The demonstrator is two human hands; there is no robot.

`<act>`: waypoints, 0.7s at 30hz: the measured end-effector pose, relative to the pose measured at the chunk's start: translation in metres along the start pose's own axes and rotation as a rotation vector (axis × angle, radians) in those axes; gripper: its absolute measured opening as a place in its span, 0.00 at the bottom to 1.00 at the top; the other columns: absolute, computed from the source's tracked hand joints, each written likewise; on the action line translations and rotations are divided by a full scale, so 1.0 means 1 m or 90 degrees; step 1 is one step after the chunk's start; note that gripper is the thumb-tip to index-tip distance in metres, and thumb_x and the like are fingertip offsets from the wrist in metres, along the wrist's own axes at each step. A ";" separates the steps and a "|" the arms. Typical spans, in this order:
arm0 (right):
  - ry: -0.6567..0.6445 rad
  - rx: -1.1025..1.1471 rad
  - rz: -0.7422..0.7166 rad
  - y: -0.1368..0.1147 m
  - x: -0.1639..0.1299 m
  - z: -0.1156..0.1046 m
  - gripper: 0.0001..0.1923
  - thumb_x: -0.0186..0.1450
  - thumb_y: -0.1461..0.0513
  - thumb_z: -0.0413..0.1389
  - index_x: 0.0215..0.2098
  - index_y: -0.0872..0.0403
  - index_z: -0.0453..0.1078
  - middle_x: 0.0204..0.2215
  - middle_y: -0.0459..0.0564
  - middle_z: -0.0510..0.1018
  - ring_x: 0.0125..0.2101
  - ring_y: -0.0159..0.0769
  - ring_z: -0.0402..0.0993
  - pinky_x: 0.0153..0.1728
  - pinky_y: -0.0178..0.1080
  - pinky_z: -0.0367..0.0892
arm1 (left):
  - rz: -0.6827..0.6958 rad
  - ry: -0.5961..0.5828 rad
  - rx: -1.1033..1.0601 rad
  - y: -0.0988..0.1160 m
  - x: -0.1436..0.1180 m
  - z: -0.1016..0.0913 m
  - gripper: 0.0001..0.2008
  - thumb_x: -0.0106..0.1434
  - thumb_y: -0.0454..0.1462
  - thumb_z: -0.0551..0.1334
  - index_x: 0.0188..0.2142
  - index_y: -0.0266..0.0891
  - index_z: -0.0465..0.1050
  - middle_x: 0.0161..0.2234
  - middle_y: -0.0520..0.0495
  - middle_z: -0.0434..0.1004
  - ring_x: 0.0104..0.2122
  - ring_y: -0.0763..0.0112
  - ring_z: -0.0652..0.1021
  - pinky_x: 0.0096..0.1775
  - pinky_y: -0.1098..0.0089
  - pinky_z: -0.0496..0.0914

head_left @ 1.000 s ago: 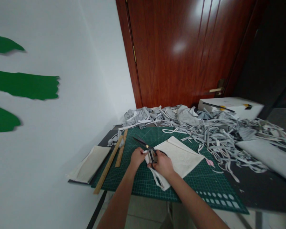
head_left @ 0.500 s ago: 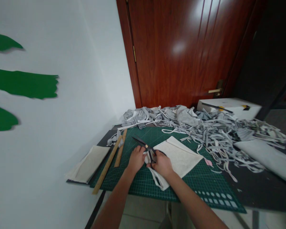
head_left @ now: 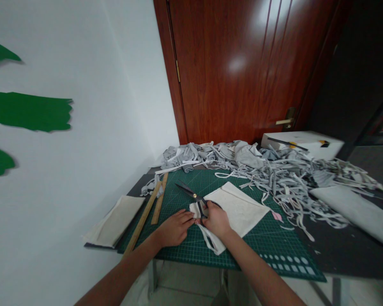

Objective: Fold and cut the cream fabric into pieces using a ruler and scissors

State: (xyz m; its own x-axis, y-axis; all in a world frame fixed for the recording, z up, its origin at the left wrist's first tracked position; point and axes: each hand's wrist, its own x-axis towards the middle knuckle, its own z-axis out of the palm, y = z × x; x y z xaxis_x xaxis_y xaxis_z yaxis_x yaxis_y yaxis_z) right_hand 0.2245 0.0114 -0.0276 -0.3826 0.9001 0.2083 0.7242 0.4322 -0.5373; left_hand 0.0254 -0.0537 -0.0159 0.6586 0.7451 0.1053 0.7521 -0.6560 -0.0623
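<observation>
On green cutting mat (head_left: 191, 250), right hand (head_left: 216, 219) gripping black scissors (head_left: 194, 198) over cream cloth (head_left: 239, 210) — left hand (head_left: 174, 228) flat, grip released.

Head view, forward and down

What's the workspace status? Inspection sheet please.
Surface: green cutting mat on a dark table.
Job's things: cream cloth flat on the mat; black scissors over its left corner, blades open.
Clutter: grey strips heaped at the back; two wooden rulers; folded cloth at left; white box.
Grips: left hand flat on the mat beside the cloth; right hand in the scissor handles.
Cables: nothing seen.
Surroundings: white wall, wooden door.
</observation>
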 end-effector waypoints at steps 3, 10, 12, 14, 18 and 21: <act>-0.001 0.000 0.001 0.000 -0.001 -0.001 0.21 0.53 0.56 0.63 0.41 0.53 0.64 0.39 0.52 0.77 0.38 0.41 0.74 0.35 0.35 0.61 | -0.003 0.007 -0.008 0.004 0.003 -0.001 0.27 0.56 0.31 0.54 0.57 0.33 0.64 0.58 0.36 0.65 0.60 0.56 0.63 0.61 0.54 0.55; -0.010 0.002 -0.001 -0.001 -0.001 -0.001 0.18 0.54 0.58 0.61 0.41 0.54 0.65 0.40 0.53 0.77 0.39 0.40 0.73 0.35 0.35 0.61 | -0.008 -0.005 -0.029 0.006 0.005 -0.002 0.24 0.60 0.32 0.54 0.57 0.33 0.63 0.57 0.35 0.66 0.57 0.56 0.66 0.61 0.54 0.56; -0.013 0.006 -0.003 -0.001 -0.001 -0.001 0.18 0.54 0.59 0.60 0.42 0.54 0.64 0.40 0.53 0.76 0.39 0.40 0.73 0.36 0.35 0.60 | -0.001 -0.001 -0.039 0.005 0.002 -0.004 0.25 0.61 0.33 0.54 0.58 0.34 0.61 0.58 0.35 0.66 0.58 0.57 0.66 0.61 0.55 0.55; -0.017 0.012 -0.010 0.001 -0.001 -0.001 0.18 0.54 0.58 0.60 0.41 0.54 0.64 0.40 0.53 0.76 0.39 0.40 0.73 0.36 0.35 0.60 | 0.002 -0.003 -0.051 0.004 0.001 -0.005 0.25 0.62 0.35 0.55 0.59 0.34 0.61 0.59 0.36 0.64 0.59 0.58 0.65 0.61 0.56 0.55; -0.042 0.031 -0.030 0.006 -0.003 -0.005 0.20 0.51 0.56 0.63 0.39 0.54 0.65 0.37 0.52 0.76 0.35 0.39 0.73 0.33 0.35 0.59 | -0.008 -0.014 -0.073 0.005 0.000 -0.009 0.25 0.62 0.38 0.57 0.59 0.36 0.61 0.59 0.37 0.64 0.59 0.57 0.65 0.61 0.56 0.54; -0.068 0.049 -0.048 0.010 -0.007 -0.010 0.18 0.51 0.58 0.63 0.37 0.53 0.65 0.35 0.49 0.76 0.34 0.37 0.72 0.31 0.34 0.58 | -0.006 -0.015 -0.085 0.006 0.000 -0.010 0.26 0.62 0.41 0.59 0.59 0.39 0.61 0.59 0.37 0.64 0.59 0.55 0.64 0.61 0.54 0.54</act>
State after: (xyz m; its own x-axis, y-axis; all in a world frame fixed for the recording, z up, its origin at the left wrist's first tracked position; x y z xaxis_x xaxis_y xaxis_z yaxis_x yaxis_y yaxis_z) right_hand 0.2400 0.0100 -0.0260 -0.4963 0.8523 0.1650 0.6463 0.4896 -0.5853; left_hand 0.0295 -0.0592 -0.0064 0.6534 0.7526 0.0816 0.7494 -0.6583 0.0716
